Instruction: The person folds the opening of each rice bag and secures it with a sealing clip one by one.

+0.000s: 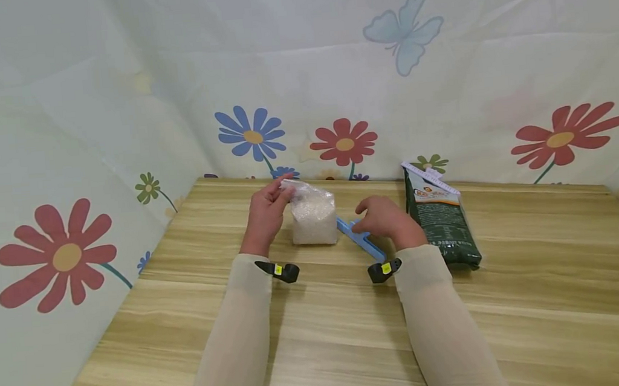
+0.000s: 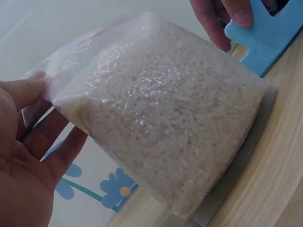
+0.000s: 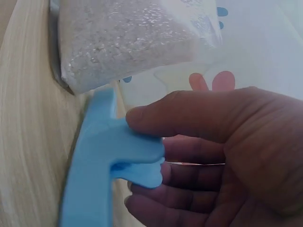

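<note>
A clear plastic bag of white rice (image 1: 313, 220) (image 2: 165, 113) stands upright on the table. My left hand (image 1: 266, 216) (image 2: 28, 161) pinches its loose top corner, thumb on the near side and fingers behind. To the right of the bag is a light blue bag clip (image 1: 370, 249) (image 3: 90, 165), close to the bag's lower corner. My right hand (image 1: 385, 218) (image 3: 227, 146) holds the clip's handle, with the thumb on the upper lever and curled fingers by the lower one. In the head view that hand hides part of the clip.
A dark green printed packet (image 1: 448, 233), its top held by a white bag clip (image 1: 431, 178), lies right of my right hand on the wooden table (image 1: 539, 272). A white sheet with printed flowers and a butterfly (image 1: 403, 31) hangs behind the table's back edge.
</note>
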{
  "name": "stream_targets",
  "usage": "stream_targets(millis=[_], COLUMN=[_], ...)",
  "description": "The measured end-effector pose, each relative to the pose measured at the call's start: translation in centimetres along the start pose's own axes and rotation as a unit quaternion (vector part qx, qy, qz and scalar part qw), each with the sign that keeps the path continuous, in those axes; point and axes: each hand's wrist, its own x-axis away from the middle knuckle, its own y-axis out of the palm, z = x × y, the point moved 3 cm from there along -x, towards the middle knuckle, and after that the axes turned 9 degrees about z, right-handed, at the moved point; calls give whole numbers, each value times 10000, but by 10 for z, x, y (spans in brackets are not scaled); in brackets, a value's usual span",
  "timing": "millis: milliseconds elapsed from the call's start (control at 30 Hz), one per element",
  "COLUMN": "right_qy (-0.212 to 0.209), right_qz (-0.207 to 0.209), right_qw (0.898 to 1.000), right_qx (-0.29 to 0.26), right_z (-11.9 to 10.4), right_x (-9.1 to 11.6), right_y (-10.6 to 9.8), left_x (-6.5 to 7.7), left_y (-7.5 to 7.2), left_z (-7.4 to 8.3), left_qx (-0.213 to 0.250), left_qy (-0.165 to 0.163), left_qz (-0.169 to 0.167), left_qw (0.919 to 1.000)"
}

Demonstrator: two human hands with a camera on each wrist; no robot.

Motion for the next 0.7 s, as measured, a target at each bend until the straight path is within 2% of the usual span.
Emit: stream_targets(millis=[133, 400, 700], right_qy=[-16, -468, -706], right_qz=[172, 913, 1438], right_qw=[9998, 9942, 9854], right_qx=[-137, -330, -582], right_z=[1, 1, 3], right_x=[0, 1, 2], right_y=[-4, -15, -20], left_x=[-1, -2, 0], left_y=[1, 3, 6], left_z=[-4, -8, -7], left_qx=[221, 839, 1088], left_qy=[-103, -528, -729], left_qz=[113, 187, 328], left_qw=[9996, 9949, 9908])
